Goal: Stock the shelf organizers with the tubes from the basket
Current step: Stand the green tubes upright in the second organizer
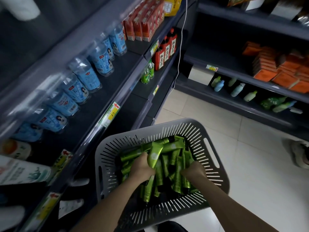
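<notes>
Tubes (155, 154), green, in basket (117, 144): likely light, soft, slick. My left hand (143, 168) grips a bunch mid-body; my right hand (194, 171) has its fingers buried among them, hold unseen.

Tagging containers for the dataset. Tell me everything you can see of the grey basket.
The grey basket looks like moulded plastic, rounded-rectangular, its flaring walls cut by rows of narrow slits. A long handle slot opens in each side wall. It sits open-topped beside the dark shelving, above pale floor tiles; what supports it is hidden. Inside lies a loose heap of green tubes. Both hands reach in: the left hand grips tubes, and the right hand seems to as well.
</notes>
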